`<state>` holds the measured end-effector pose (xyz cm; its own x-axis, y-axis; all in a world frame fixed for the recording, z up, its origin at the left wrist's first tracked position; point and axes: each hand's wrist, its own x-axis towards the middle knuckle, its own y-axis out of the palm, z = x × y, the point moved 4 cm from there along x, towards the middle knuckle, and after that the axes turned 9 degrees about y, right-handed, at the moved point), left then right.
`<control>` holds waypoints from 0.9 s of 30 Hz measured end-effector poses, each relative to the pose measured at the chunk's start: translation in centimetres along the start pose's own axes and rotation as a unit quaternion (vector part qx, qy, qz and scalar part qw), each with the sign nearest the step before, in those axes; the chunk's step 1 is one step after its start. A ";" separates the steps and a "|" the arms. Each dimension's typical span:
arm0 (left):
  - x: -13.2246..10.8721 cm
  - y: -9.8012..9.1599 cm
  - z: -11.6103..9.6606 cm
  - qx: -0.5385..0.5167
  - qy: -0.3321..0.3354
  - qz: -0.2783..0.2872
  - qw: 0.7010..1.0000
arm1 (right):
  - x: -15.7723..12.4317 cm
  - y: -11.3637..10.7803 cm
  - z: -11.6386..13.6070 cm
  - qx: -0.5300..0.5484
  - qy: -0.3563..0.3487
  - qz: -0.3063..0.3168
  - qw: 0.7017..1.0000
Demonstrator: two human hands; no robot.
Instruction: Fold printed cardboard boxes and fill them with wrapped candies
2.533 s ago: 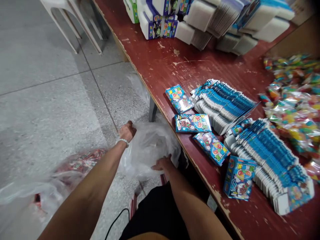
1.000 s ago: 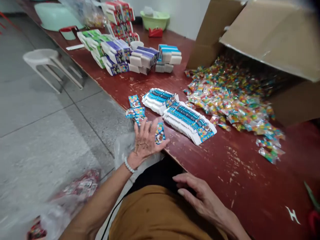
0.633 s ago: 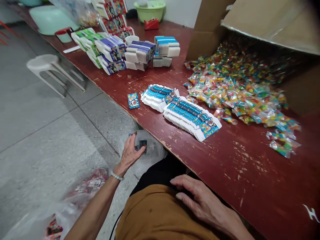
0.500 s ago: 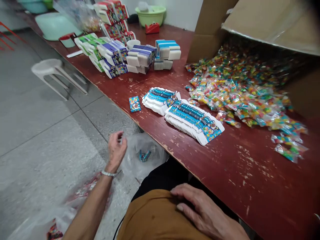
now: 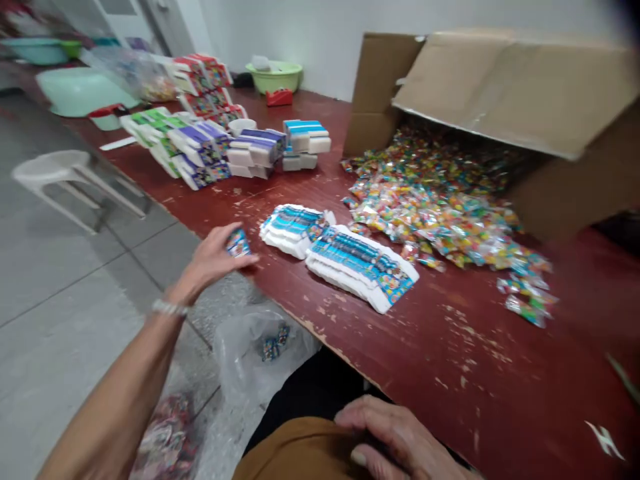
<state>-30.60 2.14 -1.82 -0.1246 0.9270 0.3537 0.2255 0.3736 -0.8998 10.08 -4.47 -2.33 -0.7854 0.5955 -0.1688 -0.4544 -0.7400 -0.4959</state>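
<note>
My left hand reaches over the table's near edge, with its fingers shut on a small blue printed card packet. Below it hangs an open clear plastic bag holding a few similar packets. My right hand rests on my mustard-coloured lap cloth, holding nothing. Two stacks of flat blue-and-white printed cards lie on the red wooden table, right of my left hand. Farther right, a heap of colourful wrapped sweets spills from a tipped cardboard box.
Stacks of white foam blocks and printed boxes stand farther along the table, with a green basin and a red tape dispenser behind. A white stool stands on the tiled floor, and a plastic bag lies by my feet.
The single packet lying on the table is now in my left hand, which has moved from above the bag to the table edge. My view has swung up and left. Packets lie in the bag.
</note>
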 end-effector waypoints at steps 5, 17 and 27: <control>-12.0 2.5 -4.8 -0.059 0.043 -0.083 0.994 | 0.0 -7.1 -2.8 -0.015 0.079 -0.161 0.984; -13.3 5.4 -8.5 0.049 0.075 -0.148 0.985 | 0.8 -22.4 -15.5 -0.306 0.314 -0.547 0.713; 0.5 9.0 -27.4 0.040 0.210 0.022 0.977 | 5.7 -15.6 -10.6 -0.382 0.220 -0.428 0.789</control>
<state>-2.18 6.82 -2.76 0.2936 0.8800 0.3733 0.1439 0.3454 -0.9274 17.14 13.80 -4.61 -0.0312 0.9501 0.3104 -0.2206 0.2964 -0.9292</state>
